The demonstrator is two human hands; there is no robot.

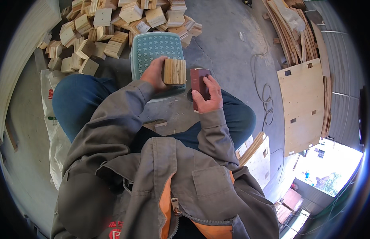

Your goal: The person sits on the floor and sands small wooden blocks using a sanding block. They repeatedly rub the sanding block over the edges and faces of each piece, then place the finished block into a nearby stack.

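Observation:
My left hand [154, 74] is closed round the left side of a plywood block [175, 71], whose layered edges face up. The block is over the near part of a teal plastic stool [156, 39] with a raised pattern on its top. In my right hand [209, 95] is a flat reddish-brown rectangular block [199, 79], tilted close to upright, with my thumb on its near face and fingers round its right side. A small gap separates it from the plywood block. What the reddish-brown block is made of, I cannot tell.
A heap of plywood blocks [113, 30] lies beyond the stool. To the right are a leaning plywood sheet [300, 107] with square holes, stacked boards [290, 36] and a loose cable [266, 103] on the floor. A white sack [53, 131] lies by my left leg.

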